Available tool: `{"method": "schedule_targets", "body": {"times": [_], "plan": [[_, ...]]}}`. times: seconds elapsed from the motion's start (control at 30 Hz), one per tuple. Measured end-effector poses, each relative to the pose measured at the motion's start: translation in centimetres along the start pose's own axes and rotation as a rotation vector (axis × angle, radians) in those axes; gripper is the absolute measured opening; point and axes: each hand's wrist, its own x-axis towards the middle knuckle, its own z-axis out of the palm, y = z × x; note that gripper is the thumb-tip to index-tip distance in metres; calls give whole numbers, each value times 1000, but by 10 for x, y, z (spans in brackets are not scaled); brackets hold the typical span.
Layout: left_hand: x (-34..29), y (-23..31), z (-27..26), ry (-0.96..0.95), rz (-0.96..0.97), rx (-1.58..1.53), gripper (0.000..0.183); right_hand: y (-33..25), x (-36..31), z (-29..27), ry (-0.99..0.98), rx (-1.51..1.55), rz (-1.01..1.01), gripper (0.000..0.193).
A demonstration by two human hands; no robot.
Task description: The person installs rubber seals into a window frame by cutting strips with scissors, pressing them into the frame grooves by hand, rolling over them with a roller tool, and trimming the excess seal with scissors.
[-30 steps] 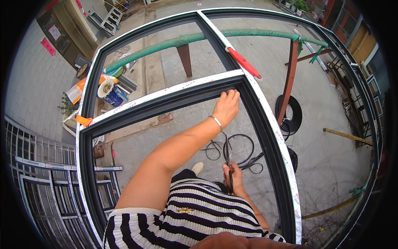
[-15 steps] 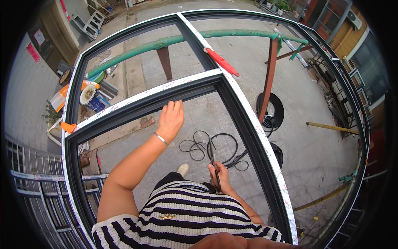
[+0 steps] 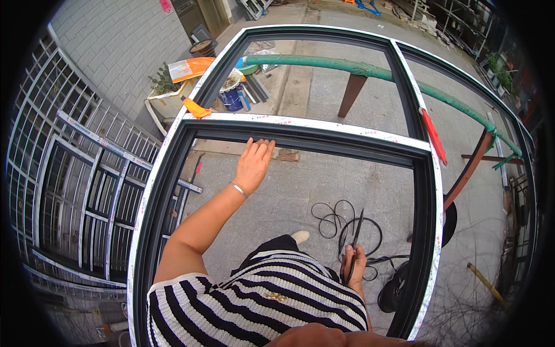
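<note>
A large window frame (image 3: 347, 130), black profiles with white protective film, lies raised around me. At the inner black edge of its crossbar, left of the middle, is my left hand (image 3: 254, 165). Its fingers are stretched out, with the tips against the black groove; nothing shows in them, though any thin strip there would be hard to see. Low at my right side, my right hand (image 3: 355, 265) is closed around scissors (image 3: 357, 230), their dark blades pointing away from me. Loops of black rubber strip (image 3: 378, 225) lie on the floor beyond that hand.
A green pipe (image 3: 358, 69) on brown legs runs beneath the frame. An orange-handled tool (image 3: 198, 110) and a red tool (image 3: 435, 139) rest on its bars. Metal grilles (image 3: 75, 202) stand at left. A blue bucket (image 3: 231, 98) stands beyond the frame's far left.
The view has turned to the left. My left hand has moved left along the crossbar, nearer the corner with the orange-handled tool. The scissors remain in my right hand.
</note>
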Motion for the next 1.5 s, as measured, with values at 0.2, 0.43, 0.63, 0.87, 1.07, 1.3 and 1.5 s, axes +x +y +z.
{"method": "schedule_targets", "body": {"times": [0.2,0.43,0.63,0.87,1.07,1.3,1.5], "plan": [[-40,-73,4,3,-210,40,45,-6,4,6,12,81,78,19],[-72,-132,19,-28,-506,70,46,-1,6,4,39,-26,-18,21],[-72,-103,28,213,-650,-45,54,1,6,1,49,-3,16,20],[-88,-73,28,3,-1194,-713,26,2,7,-1,67,6,46,21],[-92,-109,73,588,-1257,-1028,34,-8,16,4,39,-85,-32,19],[-67,-94,7,479,-1432,-2375,64,-37,16,17,27,-100,9,21],[-51,-59,-18,269,-1103,-2780,93,-41,21,14,29,-137,-25,17]]}}
